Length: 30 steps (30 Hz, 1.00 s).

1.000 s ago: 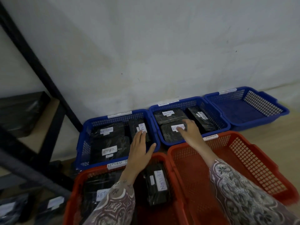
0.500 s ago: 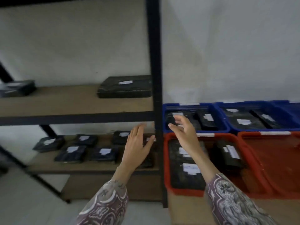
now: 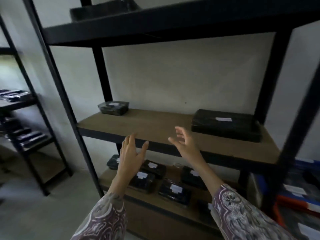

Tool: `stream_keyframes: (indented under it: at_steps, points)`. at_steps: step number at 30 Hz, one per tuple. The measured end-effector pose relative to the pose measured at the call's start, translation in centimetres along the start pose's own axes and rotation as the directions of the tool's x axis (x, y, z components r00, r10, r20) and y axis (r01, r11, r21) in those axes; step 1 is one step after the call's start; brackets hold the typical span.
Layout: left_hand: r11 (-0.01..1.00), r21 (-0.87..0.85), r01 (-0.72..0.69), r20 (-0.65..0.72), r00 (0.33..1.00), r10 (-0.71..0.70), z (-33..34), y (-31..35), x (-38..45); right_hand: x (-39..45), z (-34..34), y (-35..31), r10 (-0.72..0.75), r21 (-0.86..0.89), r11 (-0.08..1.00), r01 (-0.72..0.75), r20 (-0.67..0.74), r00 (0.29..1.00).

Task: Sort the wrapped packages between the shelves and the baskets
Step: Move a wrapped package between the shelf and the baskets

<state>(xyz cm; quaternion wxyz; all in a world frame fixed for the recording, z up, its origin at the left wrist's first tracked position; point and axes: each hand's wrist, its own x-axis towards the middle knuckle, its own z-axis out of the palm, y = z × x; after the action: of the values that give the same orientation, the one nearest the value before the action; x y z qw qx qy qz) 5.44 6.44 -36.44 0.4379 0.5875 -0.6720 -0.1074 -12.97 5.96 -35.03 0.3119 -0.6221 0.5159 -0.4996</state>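
Head view: we reach toward the middle shelf (image 3: 155, 125) with both hands bare of any load.

Our left hand (image 3: 131, 153) and right hand (image 3: 183, 144) hover at the shelf's front edge, fingers spread and holding nothing. We judge the large package (image 3: 226, 124) the likely pick: it lies up and to the right of our right hand, the nearer one, long axis running along the shelf. A small package (image 3: 113, 107) sits far back left.

The single head-worn camera looks forward and slightly down from standing height, squarely facing a black shelving unit (image 3: 173, 144) at close range. Its wide lens bends the uprights outward; a second rack (image 3: 26, 118) edges the left, baskets (image 3: 297, 198) the lower right.
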Motion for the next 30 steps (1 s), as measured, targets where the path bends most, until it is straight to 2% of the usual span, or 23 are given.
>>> stream_keyframes:
  at_steps: [8,15,22,30]
  points:
    - [0.993,0.075,0.087,-0.046,0.995,-0.083,-4.1,-9.1,12.7,13.5,11.3,-1.3,0.061,0.0,0.998,-0.061,0.086,0.994]
    - [0.984,0.007,0.179,-0.043,0.983,-0.179,-5.3,-16.3,23.7,23.4,19.0,-1.1,0.171,-0.005,0.985,-0.172,0.117,0.978]
    - [0.967,-0.016,0.255,0.005,0.967,-0.255,-5.7,-23.5,34.1,29.6,25.1,-0.6,0.284,-0.004,0.959,-0.284,0.012,0.959]
    - [0.951,-0.124,0.283,0.156,0.952,-0.263,-5.5,-28.2,39.8,32.5,29.8,0.4,0.389,-0.041,0.918,-0.395,-0.11,0.915]
